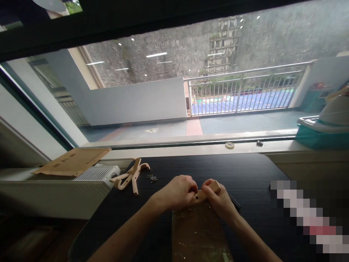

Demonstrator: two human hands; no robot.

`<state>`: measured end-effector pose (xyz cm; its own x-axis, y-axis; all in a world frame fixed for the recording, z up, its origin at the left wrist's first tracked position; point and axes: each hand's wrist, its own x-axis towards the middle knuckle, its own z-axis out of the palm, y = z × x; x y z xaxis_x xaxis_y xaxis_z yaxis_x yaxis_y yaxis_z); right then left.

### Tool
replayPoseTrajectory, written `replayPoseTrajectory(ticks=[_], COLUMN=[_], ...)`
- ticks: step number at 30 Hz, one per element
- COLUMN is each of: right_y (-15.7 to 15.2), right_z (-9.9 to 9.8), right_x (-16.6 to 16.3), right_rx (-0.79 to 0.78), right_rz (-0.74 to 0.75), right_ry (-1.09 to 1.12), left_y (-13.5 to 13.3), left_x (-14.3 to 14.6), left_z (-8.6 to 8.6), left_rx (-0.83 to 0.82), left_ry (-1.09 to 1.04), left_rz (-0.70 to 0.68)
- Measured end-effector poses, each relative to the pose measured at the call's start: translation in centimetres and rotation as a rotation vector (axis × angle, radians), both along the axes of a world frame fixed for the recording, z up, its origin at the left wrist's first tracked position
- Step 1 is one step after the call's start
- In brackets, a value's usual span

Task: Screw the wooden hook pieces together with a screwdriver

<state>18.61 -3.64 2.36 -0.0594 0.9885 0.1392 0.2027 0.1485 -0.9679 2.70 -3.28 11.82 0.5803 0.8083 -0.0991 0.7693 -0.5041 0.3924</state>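
Observation:
A curved light-wood piece with a dark hole [201, 197] lies between my two hands at the far end of a brown, shiny plastic-covered panel [198, 236]. My right hand [219, 201] grips its right end between thumb and fingers, and the squared tip sticks out above. Over its left end, my left hand [180, 191] is closed with curled fingers; they hide that end and anything small pinched there. Left of my hands, several similar curved wooden pieces [133, 177] lie in a loose pile. Beside them is a small heap of metal screws [153, 178].
A thin dark rod [235, 202] lies right of my right hand on the black table [174, 165]. A tape roll [229, 145] and a small dark object [259, 143] sit on the windowsill. Brown cardboard [73, 160] covers a radiator at left; a teal bin [321, 134] stands right.

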Motion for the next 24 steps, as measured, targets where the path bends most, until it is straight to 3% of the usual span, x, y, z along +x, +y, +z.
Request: replayPoseTrajectory(ticks=[9,16,24], right_y=[-0.07,-0.08,-0.42], right_z=[0.11,0.25,0.37], right_x=[-0.04,-0.05,-0.03], right_rx=[-0.016,-0.001,0.006], right_rz=[0.003,0.004,-0.02], right_ry=[0.003,-0.007,-0.013], left_y=[-0.24,0.04,-0.11], left_x=[0.68,0.6,0.78], left_z=[-0.4,-0.6,-0.66], left_rx=[-0.017,0.088,0.06], left_ry=[0.004,0.05,0.074], left_rz=[0.068,-0.047,-0.079])
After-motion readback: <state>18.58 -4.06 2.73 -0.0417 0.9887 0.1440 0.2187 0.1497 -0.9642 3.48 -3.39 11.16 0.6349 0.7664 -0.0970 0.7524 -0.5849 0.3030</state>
